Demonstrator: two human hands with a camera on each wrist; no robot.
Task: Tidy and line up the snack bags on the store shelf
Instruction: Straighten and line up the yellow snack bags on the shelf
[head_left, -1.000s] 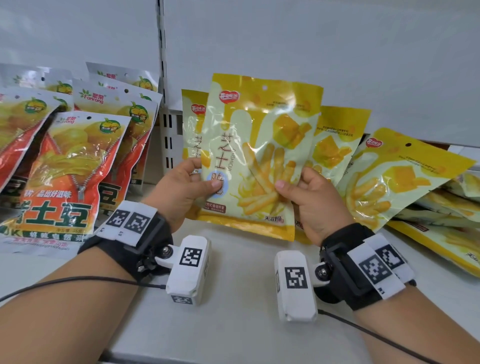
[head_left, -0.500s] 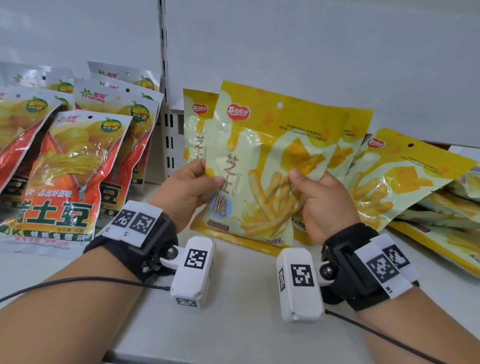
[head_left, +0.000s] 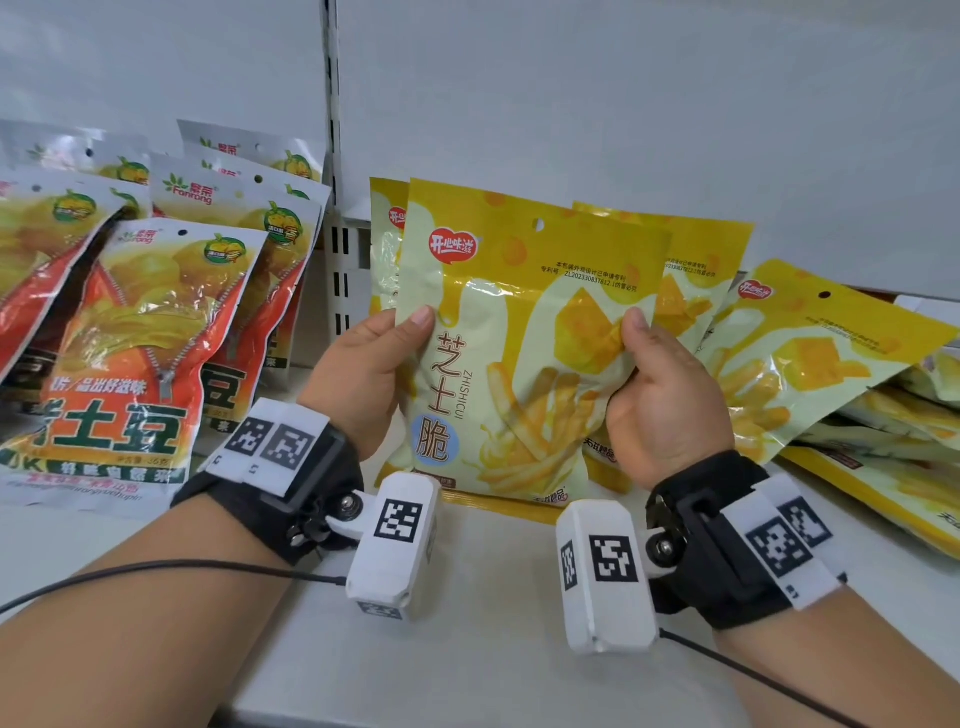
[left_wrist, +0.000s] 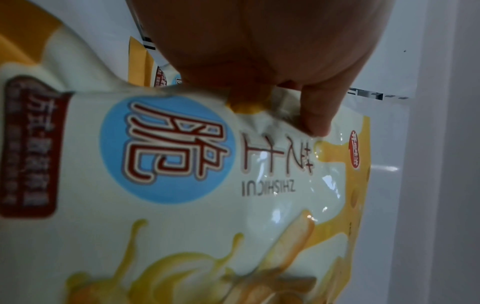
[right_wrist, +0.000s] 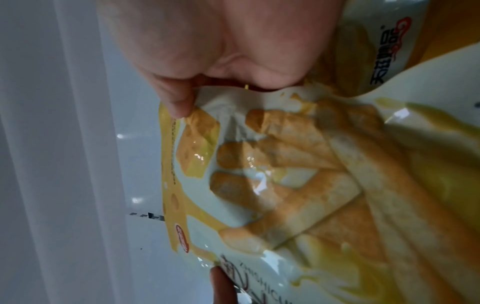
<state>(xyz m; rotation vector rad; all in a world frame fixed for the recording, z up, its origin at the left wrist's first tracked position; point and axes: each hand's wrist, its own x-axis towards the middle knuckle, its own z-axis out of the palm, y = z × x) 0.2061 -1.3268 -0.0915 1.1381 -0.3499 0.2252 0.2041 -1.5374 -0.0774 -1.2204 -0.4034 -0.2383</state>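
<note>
Nearest the head camera, both forearms carry black wrist mounts with white coded camera housings (head_left: 397, 540) above the white shelf (head_left: 467, 649). Just beyond, the left hand (head_left: 363, 379) and right hand (head_left: 660, 400) hold one yellow cheese-stick bag (head_left: 519, 338) upright, its lower edge at or just above the shelf; which, the views do not settle. Each thumb lies on the printed front at a side edge, and the fingers pass behind the bag, clamped on it. The left wrist view alone shows the foil puckered under the left thumb (left_wrist: 315, 115) beside the blue circle of the label, and the bag's (left_wrist: 207, 205) glossy highlights. The right wrist view alone shows the right thumb (right_wrist: 176, 100) pinching a crumpled edge of the bag (right_wrist: 285, 185) over the printed cheese block, with the left thumb tip at the lower frame edge. Behind the held bag stand more yellow bags (head_left: 696, 280); to the right others lie slumped in a heap (head_left: 831, 364). Farther left, red potato-chip bags (head_left: 145, 332) lean in rows. Farthest is the white back panel (head_left: 623, 104) with a slotted upright (head_left: 332, 130).
</note>
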